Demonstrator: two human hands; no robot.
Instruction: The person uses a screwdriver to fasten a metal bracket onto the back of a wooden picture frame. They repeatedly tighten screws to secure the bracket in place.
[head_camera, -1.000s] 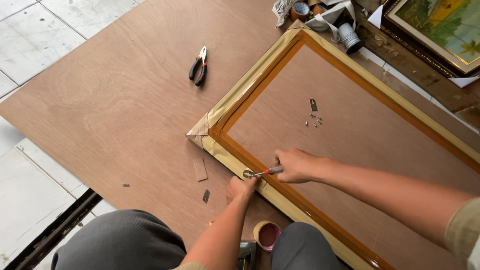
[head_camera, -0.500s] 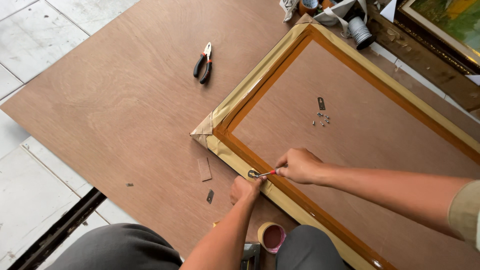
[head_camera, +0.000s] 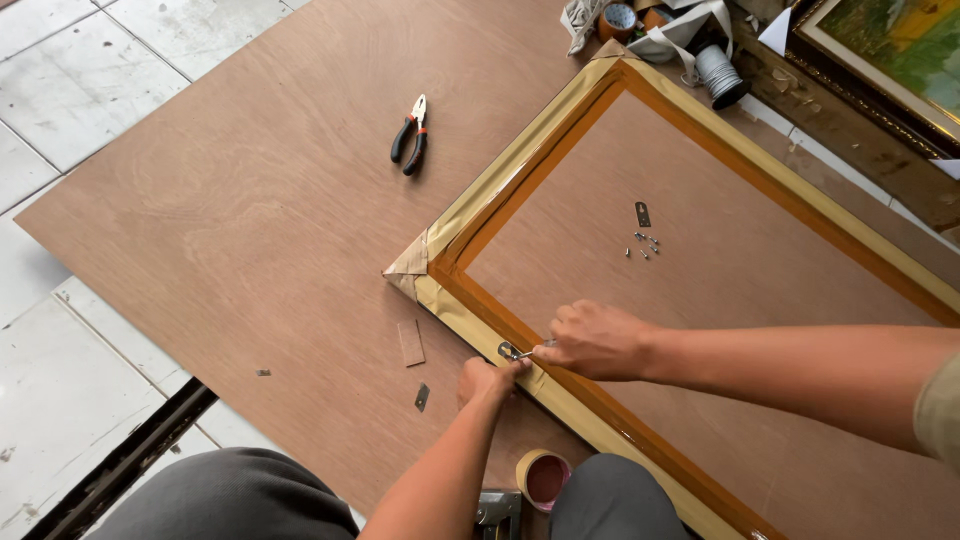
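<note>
My right hand (head_camera: 598, 340) is closed around a slim screwdriver (head_camera: 527, 353), its tip pressed down on a small metal bracket (head_camera: 507, 350) that lies on the near rail of the picture frame (head_camera: 520, 185). My left hand (head_camera: 487, 381) sits just beside it at the frame's outer edge, fingers curled and pinching at the bracket to steady it; I cannot tell whether they truly grip it or only press against it. The frame lies face down on a big plywood sheet (head_camera: 250, 220), its edges wrapped in tan tape, its nearest corner pointing away from my left hand. On the frame's backing board, well apart from my hands, rest another small metal plate (head_camera: 642, 214) and a scatter of tiny screws (head_camera: 645, 244). Outside the frame, near that taped corner, lie a scrap of brown tape (head_camera: 410, 342) and a dark little plate (head_camera: 422, 397). Farther out from the frame's long side lie pliers with black and red handles (head_camera: 409, 147). Close to my knees, just below the frame's near rail, sits a roll of tape (head_camera: 543, 477) with a staple gun (head_camera: 498, 512) beside it.
</note>
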